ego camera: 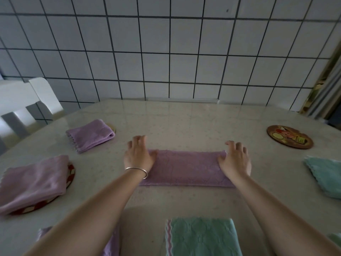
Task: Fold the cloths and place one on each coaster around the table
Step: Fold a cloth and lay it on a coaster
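Currently we are pressing the purple cloth (186, 168) flat under spread fingers of left hand (138, 156) and right hand (234, 160), risking the fold springing open between them if pressure lifts unevenly.

**Where everything sits on the table right now**

So the long folded cloth (186, 167) lies across the middle of the table (184, 119), left hand (138, 156) on its left end, right hand (235, 161) on its right end. Far left there's a folded cloth (90, 135) covering most of a coaster (113, 128). Nearer on the left, another cloth (33, 182) lies on a second coaster (71, 174). Far right sits a bare coaster (289, 137), with a cloth (324, 174) just nearer than it. Another cloth (201, 237) lies at the near edge. A chair (27, 100) stands beyond the far left corner.
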